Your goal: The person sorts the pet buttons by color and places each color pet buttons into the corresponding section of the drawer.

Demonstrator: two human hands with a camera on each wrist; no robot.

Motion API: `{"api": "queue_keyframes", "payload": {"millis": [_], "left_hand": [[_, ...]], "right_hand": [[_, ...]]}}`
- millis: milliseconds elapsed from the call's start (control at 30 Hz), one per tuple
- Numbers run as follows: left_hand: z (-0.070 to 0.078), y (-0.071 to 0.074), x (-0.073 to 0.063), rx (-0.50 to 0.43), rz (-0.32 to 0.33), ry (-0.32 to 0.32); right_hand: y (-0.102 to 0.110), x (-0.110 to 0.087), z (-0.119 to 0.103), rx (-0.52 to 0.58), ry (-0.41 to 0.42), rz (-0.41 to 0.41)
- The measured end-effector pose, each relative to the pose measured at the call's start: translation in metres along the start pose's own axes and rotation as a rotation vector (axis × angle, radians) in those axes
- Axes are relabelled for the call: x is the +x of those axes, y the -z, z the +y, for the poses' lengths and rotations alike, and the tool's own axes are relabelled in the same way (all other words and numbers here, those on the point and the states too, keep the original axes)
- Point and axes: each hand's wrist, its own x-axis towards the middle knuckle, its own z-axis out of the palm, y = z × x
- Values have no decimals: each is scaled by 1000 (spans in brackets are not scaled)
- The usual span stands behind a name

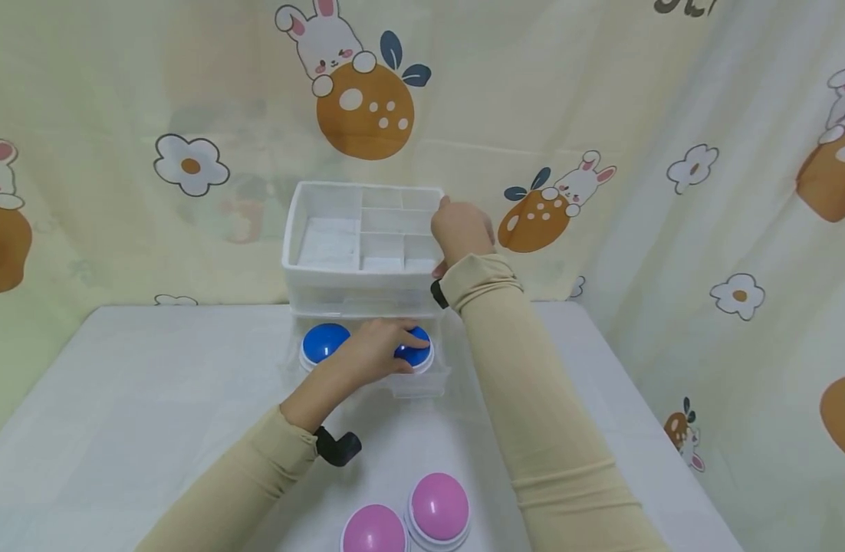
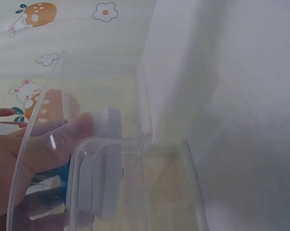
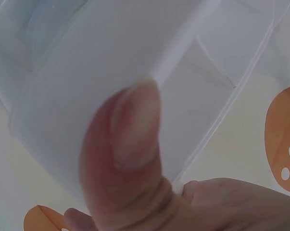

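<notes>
A white storage box (image 1: 356,287) with a divided top tray stands at the back of the table, its clear drawer (image 1: 419,386) pulled out at the front. Two blue domed push buttons with white bases lie in the drawer, one at the left (image 1: 325,341) and one at the right (image 1: 415,356). My left hand (image 1: 369,351) grips the right one between thumb and fingers; through the clear drawer wall (image 2: 145,106), the left wrist view shows its white base (image 2: 108,168). At the box's right side, my right hand (image 1: 462,230) holds the wall, thumb (image 3: 135,130) against the front.
Two pink domed push buttons, a left one (image 1: 374,529) and a right one (image 1: 439,506), sit near the table's front edge, side by side. A printed curtain (image 1: 257,100) hangs behind the white table (image 1: 153,399) and along its right side.
</notes>
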Motion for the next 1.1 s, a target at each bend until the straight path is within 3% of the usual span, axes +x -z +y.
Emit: {"api": "queue_keyframes", "payload": {"millis": [200, 500, 800, 967, 1100], "left_hand": [[2, 1, 2, 19, -16, 14], [0, -1, 4, -2, -44, 33], [-5, -4, -1, 4, -33, 40], [-5, -1, -12, -20, 48, 41], [-4, 9, -29, -122, 188, 42]], "right_hand": [[2, 1, -1, -6, -4, -21], [0, -2, -1, -11, -7, 3], [-3, -6, -4, 13, -9, 54], [-4, -6, -5, 21, -7, 70], [0, -5, -5, 9, -7, 50]]}}
